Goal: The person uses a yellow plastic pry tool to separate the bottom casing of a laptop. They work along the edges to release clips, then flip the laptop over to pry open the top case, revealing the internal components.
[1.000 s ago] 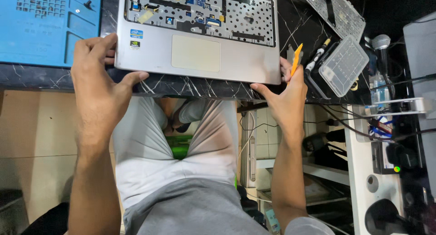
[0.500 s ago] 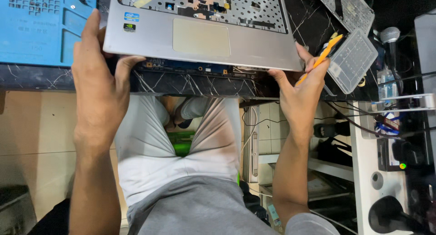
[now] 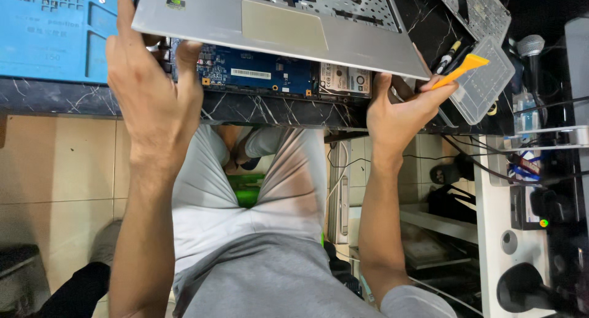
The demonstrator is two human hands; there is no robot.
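Lifting the silver laptop palmrest cover [image 3: 270,29] off its base, both hands at its front edge.

The left hand [image 3: 150,91] has its grip closed on the cover's near left corner, thumb under the edge. The right hand [image 3: 399,109] props the near right corner while pinching an orange pry tool [image 3: 463,69] between its fingers. The cover is tilted up above the dark marble worktop [image 3: 270,112], baring a blue motherboard [image 3: 257,69] and a hard drive [image 3: 343,80] beneath. A blue parts mat [image 3: 55,35] lies to the left, a clear plastic case [image 3: 488,78] to the right.
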